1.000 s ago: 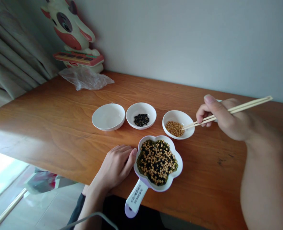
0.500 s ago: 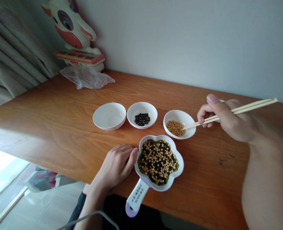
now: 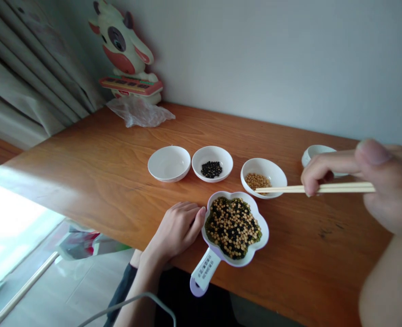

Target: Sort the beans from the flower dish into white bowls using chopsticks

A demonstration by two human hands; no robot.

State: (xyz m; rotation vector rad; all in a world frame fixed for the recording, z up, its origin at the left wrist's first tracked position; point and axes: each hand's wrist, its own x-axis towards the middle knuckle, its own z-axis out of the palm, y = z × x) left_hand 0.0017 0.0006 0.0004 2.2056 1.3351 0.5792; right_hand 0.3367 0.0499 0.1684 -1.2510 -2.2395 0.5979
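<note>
Right hand pinches a pair of wooden chopsticks, held nearly level, tips over the near rim of the small white dish of yellow beans; can't tell if a bean is caught at the tips. Left hand lies flat on the wooden worktop, fingers loosely together, fingertips touching the left rim of the flower-shaped dish, holding nothing. That dish sits near the front edge of the worktop, full of mixed yellow, black and green beans, its white-and-lilac handle sticking out past the edge. Behind it a row of three small white dishes: empty dish on the left, dish with black beans in the middle, yellow-bean dish on the right. Another white dish partly hidden behind the right hand. Far left back corner: crumpled clear plastic bag and a cow figure against the wall, curtain beside it.
</note>
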